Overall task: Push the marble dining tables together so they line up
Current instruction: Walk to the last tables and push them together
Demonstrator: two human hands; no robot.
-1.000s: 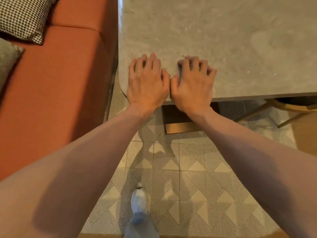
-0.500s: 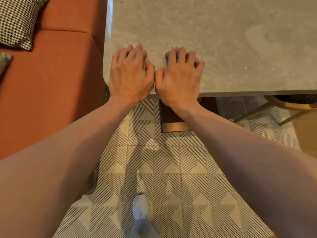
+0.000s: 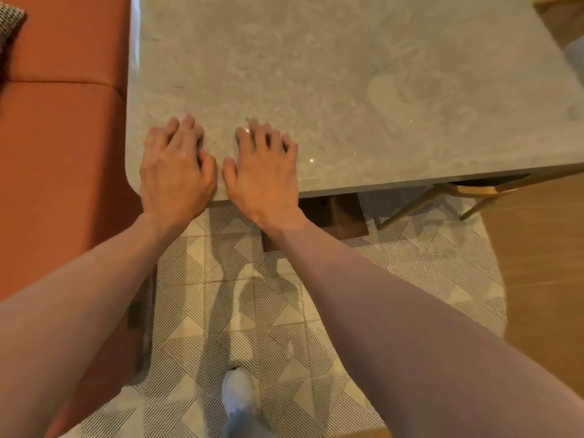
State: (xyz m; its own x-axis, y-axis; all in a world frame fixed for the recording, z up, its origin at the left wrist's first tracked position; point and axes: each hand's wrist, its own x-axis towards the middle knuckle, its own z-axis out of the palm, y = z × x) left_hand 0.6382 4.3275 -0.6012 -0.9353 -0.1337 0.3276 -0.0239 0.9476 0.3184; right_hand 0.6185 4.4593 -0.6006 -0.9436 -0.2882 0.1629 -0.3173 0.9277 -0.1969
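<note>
A grey marble dining table (image 3: 363, 83) fills the upper part of the view, its near edge running across the middle. My left hand (image 3: 175, 167) lies palm down on the top near the rounded near-left corner. My right hand (image 3: 264, 170) lies palm down beside it, a small gap between the thumbs. On both hands the fingers are spread and slightly bent, with the fingertips on the marble. The heels of both hands sit at the near edge. Only this one table shows; any second table is out of view.
An orange sofa (image 3: 60, 159) runs along the table's left side, almost touching it. The table's dark base (image 3: 335, 216) stands under the near edge on a patterned rug (image 3: 240, 298). A wooden chair (image 3: 474, 191) sits under the right side. My shoe (image 3: 238, 396) is below.
My hands have parted slightly and the fingers have spread and bent more. The view has shifted, showing more of the table's right side and less of the sofa cushions.
</note>
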